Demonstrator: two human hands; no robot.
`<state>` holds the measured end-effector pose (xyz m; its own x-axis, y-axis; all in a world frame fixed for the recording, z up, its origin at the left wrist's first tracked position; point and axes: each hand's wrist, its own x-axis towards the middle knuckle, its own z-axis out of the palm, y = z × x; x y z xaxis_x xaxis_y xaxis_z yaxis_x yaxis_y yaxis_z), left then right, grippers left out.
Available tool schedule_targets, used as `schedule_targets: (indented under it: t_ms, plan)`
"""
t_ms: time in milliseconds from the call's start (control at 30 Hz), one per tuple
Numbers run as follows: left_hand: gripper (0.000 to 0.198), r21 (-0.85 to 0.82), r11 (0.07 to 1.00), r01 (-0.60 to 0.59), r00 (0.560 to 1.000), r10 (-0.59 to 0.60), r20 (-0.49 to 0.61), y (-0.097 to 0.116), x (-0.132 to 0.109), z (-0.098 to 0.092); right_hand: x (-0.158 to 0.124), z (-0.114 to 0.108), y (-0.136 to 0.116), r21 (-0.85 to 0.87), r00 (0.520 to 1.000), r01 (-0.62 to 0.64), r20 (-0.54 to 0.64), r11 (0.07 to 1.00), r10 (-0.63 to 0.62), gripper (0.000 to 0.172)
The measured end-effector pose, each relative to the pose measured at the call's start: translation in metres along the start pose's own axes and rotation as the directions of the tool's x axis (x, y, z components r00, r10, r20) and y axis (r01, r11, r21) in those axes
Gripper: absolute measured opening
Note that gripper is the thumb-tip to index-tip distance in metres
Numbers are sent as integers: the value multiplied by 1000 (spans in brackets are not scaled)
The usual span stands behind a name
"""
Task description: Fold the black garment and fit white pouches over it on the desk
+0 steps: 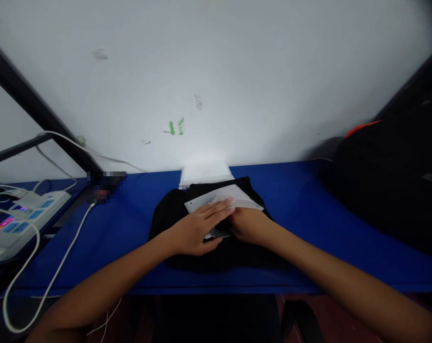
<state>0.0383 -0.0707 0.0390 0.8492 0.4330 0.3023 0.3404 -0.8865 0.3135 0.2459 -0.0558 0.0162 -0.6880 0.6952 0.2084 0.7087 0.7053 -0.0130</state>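
Observation:
A white, partly see-through plastic pouch (242, 199) with some dark lettering lies on a folded black cloth item (173, 207). My left hand (197, 228) rests across the pouch's near side, fingers stretched out and thumb apart. From the right, my right hand (249, 224) reaches in at the pouch's near edge. Its fingers are hidden beneath the pouch and behind my left fingertips, so what they hold cannot be seen. A small whitish piece shows between the two hands.
Behind the cloth, a stack of white sheets or packets (205, 172) sits against the wall on the blue table (294, 190). A large black bag (383, 186) stands at the right. A power strip (33, 219) and a looping white cable (73, 245) occupy the left.

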Motion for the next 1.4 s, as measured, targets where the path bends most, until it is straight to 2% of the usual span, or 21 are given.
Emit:
schedule_targets:
  t_ms: [133,267,367,467,600,700,800,867,900,933,1033,1100,1167,1300,1400]
  plan:
    - [75,18,1000,-10,1000,10,-26,-3,-3,-3,-7,-10,2,135,996,39,-85,990,-28,38]
    - [66,26,998,-54,991,56,-122,-5,-6,-4,-8,-7,6,141,994,36,-103,989,-21,34]
    - [42,24,997,-74,963,78,-258,-8,-8,-4,-7,-2,11,58,997,-3,-79,998,7,26]
    - [11,41,993,-113,934,120,-336,-9,-8,-3,-6,-1,13,-17,997,-35,-75,999,33,18]
    - [9,77,987,-141,913,160,-376,-9,-8,-3,-8,-7,14,13,985,-4,-170,1000,6,13]
    - [12,84,986,-143,890,166,-425,-10,-8,-2,-11,-15,13,89,933,127,-348,988,-88,22]
    - [15,93,988,-124,859,153,-488,-11,-8,0,-14,-21,12,56,811,283,-547,958,-207,30]
    - [14,104,988,-114,838,152,-525,-12,-8,1,-16,-24,10,-3,740,349,-613,937,-277,30]
    - [13,109,988,-111,830,153,-537,-11,-8,1,-16,-25,9,-24,727,363,-618,931,-299,29]
    - [13,113,987,-110,824,154,-545,-11,-8,1,-17,-25,9,-31,734,365,-606,930,-308,27]
    - [11,121,987,-106,823,155,-546,-9,-7,1,-16,-24,10,5,808,345,-511,939,-294,26]
    - [11,121,987,-107,828,156,-539,-8,-8,1,-15,-23,11,23,825,347,-483,938,-294,28]
    - [13,114,987,-115,834,158,-529,-6,-8,0,-15,-22,12,4,789,369,-530,929,-311,27]
    - [15,108,986,-126,840,164,-518,-2,-7,0,-16,-21,4,-79,667,381,-666,921,-333,30]
    - [13,129,984,-122,846,172,-505,4,-6,0,-15,-20,-5,-162,624,386,-679,908,-386,27]
